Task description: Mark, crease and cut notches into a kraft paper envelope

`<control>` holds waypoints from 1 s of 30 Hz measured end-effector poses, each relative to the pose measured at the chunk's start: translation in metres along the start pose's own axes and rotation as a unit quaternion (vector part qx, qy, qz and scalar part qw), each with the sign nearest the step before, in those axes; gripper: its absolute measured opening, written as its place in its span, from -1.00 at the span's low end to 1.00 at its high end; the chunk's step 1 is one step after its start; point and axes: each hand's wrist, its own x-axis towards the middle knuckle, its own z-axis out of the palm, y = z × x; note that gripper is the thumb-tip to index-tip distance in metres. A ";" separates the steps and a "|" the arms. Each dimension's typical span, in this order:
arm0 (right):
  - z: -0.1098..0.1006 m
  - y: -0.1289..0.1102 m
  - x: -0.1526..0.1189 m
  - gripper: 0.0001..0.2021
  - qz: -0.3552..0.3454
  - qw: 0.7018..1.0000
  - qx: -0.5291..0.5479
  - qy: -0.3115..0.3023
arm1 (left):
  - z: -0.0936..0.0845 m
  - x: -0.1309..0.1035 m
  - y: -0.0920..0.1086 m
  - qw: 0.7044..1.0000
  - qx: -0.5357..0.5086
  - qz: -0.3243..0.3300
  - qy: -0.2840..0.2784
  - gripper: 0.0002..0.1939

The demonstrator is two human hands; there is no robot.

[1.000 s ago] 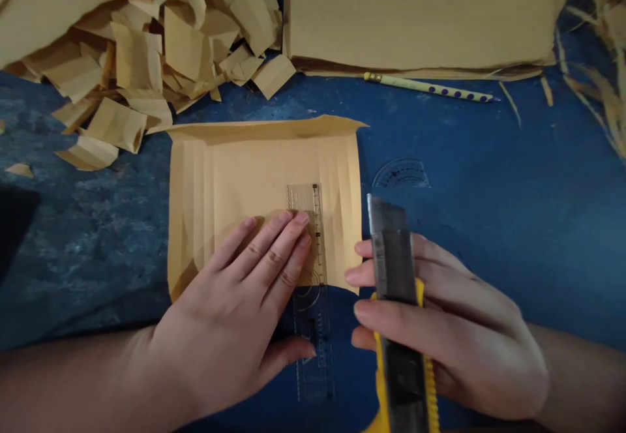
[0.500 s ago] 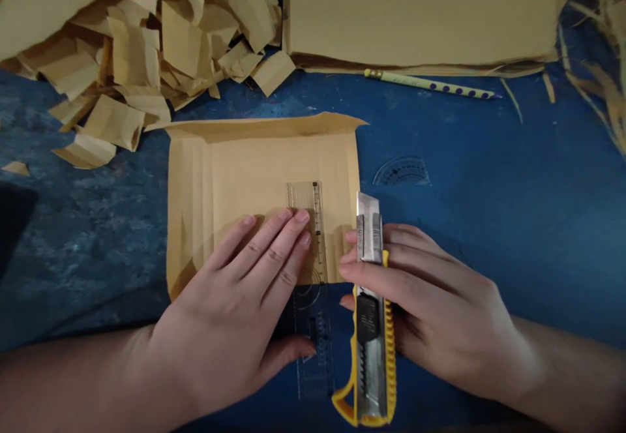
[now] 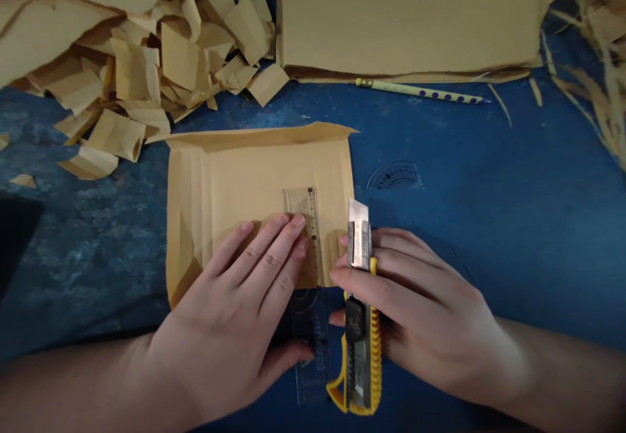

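Cutter drawn in beside the ruler

Head view: the right hand (image 3: 430, 315) clamps its fingers around the yellow cutter (image 3: 360, 328), now nearer the ruler (image 3: 307, 335) than a second ago, its blade by the brown paper's (image 3: 254, 165) right edge. The left hand (image 3: 235, 315), unmoved, lies flat, fingers slightly apart, over the ruler and the paper on the table (image 3: 479, 185).

Yellow and black cutter (image 3: 360, 335), tan paper (image 3: 249, 172), purple-dotted pale-green pencil (image 3: 420, 92), mottled blue tabletop (image 3: 489, 159).
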 end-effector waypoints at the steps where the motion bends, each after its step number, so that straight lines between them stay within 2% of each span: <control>1: 0.001 0.000 0.000 -0.73 -0.003 1.000 -0.008 -0.001 | 0.000 0.000 0.000 1.000 0.006 0.001 0.001 -0.18; 8: 0.003 -0.003 -0.001 -0.73 -0.016 0.999 -0.030 -0.019 | -0.012 0.009 0.006 0.999 0.036 -0.011 -0.012 -0.23; 14: 0.003 -0.003 -0.001 -0.73 -0.018 0.999 -0.029 -0.029 | -0.027 0.025 0.007 0.999 0.019 -0.031 -0.028 -0.25; 17: 0.004 -0.003 0.000 -0.74 -0.016 0.999 -0.029 -0.027 | -0.030 0.030 0.004 0.998 0.018 -0.041 -0.032 -0.17; 24: 0.005 -0.004 0.002 -0.79 -0.013 0.999 -0.043 -0.020 | -0.021 0.029 -0.008 0.999 -0.021 -0.021 -0.041 0.12; 30: 0.004 -0.003 0.003 -0.77 -0.023 0.999 -0.041 -0.022 | -0.015 0.025 -0.013 0.998 -0.034 -0.021 -0.057 0.16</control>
